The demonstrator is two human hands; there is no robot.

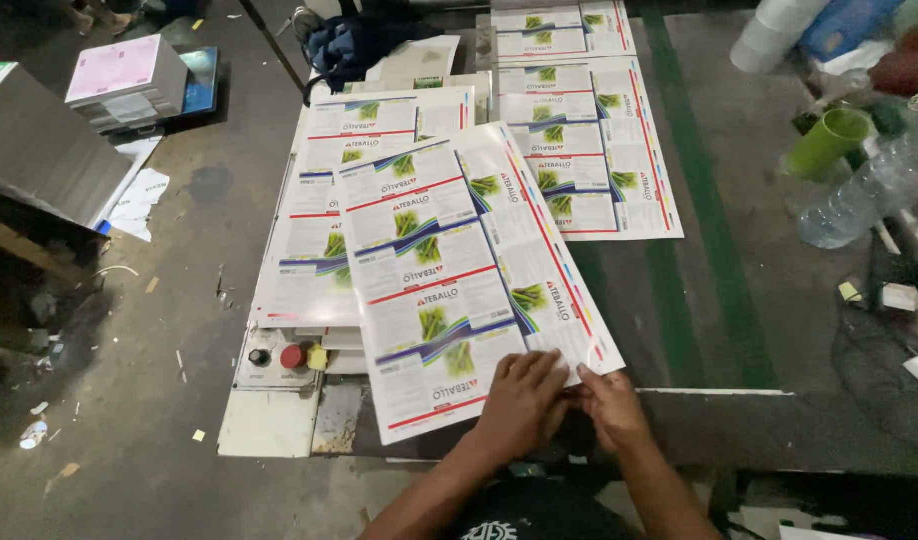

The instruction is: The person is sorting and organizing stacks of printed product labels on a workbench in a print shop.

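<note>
While both hands sit at the near corner of the top printed sheet (pixel 459 280), you can see how it lies: skewed on a stack of the same sheets, on a grey surface (pixel 779 330) beside the machine's control panel (pixel 279 357). Left hand (pixel 524 400) rests flat on the sheet, fingers spread and pressing it. Right hand (pixel 611 408) has its fingers pinched at the sheet's corner edge, though I can't tell if they've actually got hold of it.

My guess is it's thin, glossy, light and floppy, so it'll slide and crease easily; grabbing it by a corner or edge looks best.

Count: three piles of printed sheets in view, one green cup (pixel 829 140), one clear plastic bottle (pixel 859 195), one red button (pixel 293 356).
</note>
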